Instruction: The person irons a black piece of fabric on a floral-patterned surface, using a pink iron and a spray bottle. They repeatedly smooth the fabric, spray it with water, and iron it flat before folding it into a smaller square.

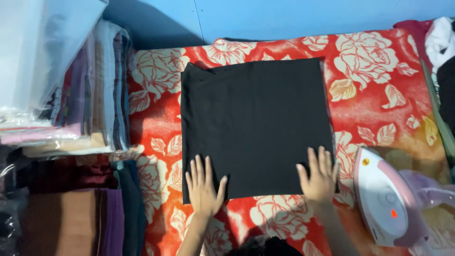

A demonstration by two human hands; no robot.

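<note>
- A folded cloth (256, 128) lies flat in the middle of the padded board (379, 95).
- The left hand (204, 187) rests on the cloth's near left corner; the right hand (320, 178) rests on its near right corner.
- An iron (386, 204) stands on the board's near right part, just right of the right hand.
- Stacks of folded fabric (95, 95) sit left of the board.
- More clothes (443, 57) lie at the far right.
</note>
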